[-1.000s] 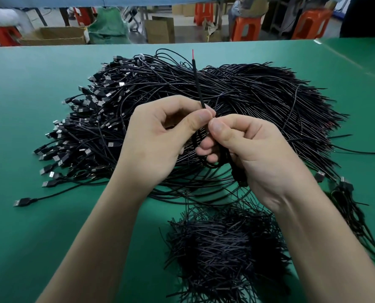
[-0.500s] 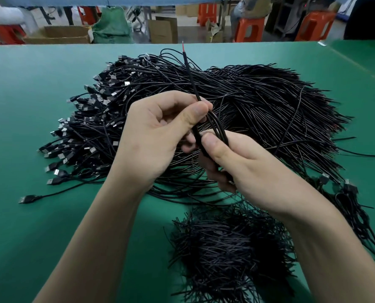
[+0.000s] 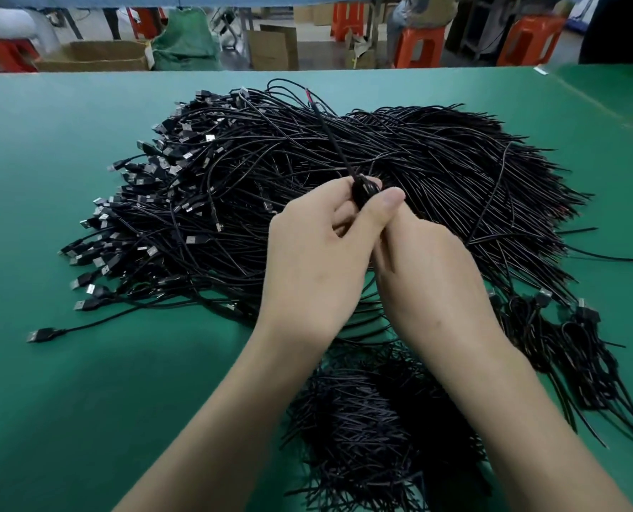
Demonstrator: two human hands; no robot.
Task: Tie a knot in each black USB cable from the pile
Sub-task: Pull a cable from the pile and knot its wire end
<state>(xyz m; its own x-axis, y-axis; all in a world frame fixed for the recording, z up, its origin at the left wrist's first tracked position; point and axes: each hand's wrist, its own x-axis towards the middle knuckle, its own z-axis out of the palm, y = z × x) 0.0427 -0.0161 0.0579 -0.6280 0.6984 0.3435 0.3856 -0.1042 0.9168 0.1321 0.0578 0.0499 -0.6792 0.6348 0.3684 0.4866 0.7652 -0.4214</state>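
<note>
Black USB cable (image 3: 335, 142) is held up over the pile (image 3: 233, 186) middle, its small loop pinched between the thumb and fingers of the left hand (image 3: 318, 260), red-tipped end pointing far-left. Right hand (image 3: 433, 286) is tucked against the left, fingers hidden, grip can't tell. Green table (image 3: 67, 400) underneath; heap of short black strands (image 3: 374, 430) near; smaller cable bunch (image 3: 566, 345) right.

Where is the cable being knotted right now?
Head view, centre: the cable is pinched by the fingers of the left hand, over the near edge of the big pile, with the right hand close beside. Its red-tipped end slants up-left over the pile.
</note>
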